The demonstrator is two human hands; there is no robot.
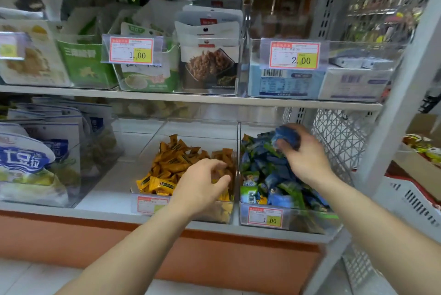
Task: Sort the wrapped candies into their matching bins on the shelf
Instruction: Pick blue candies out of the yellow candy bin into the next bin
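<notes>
Right hand point(307, 158): fingers curled down, grasping a small clump of blue candies point(286, 136) at the fingertips. The clump is held just above the back of the heap.

Below this hand: a heap of blue and green candies point(269, 175) fills the clear right bin point(310, 223). This bin sits at the right end of the lower shelf point(107, 189), against its front edge. A price tag point(265, 217) reading 1.00 is on its front wall.

Left hand point(202, 185): fingers and thumb bent toward each other, low over the front right part of the middle bin point(148, 144). Motion blur at the fingertips; cannot tell whether it grasps anything.

Under and left of this hand: orange candies point(171, 161), piled mostly along the middle bin's right side and front. The two bins stand side by side, walls touching.

Left end of the lower shelf: white and blue snack bags point(35, 158) in another clear bin.
</notes>
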